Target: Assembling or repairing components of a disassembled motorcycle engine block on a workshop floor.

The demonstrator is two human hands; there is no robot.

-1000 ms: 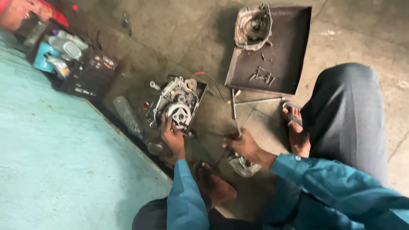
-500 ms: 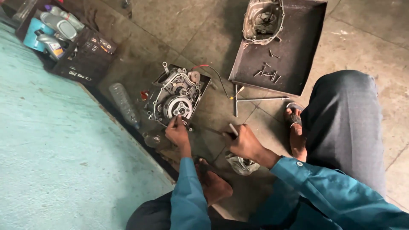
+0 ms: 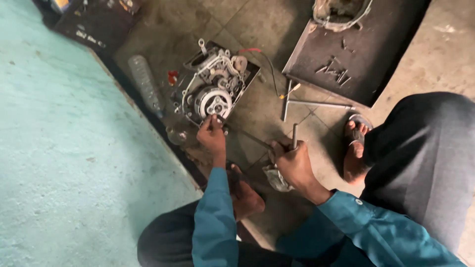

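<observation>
While the left hand [image 3: 212,136] presses its fingertips against the lower edge of the engine [image 3: 213,89] sitting on the floor, gripping nothing; the right hand [image 3: 293,163] is clenched tight around a metal rod [image 3: 294,134], just beside a rag [image 3: 275,179]; a plastic bottle [image 3: 144,81] lies left of the engine.

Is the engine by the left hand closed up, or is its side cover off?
Cover off. The engine lies on the floor with its round clutch and inner parts exposed; the left hand touches its lower edge.
</observation>
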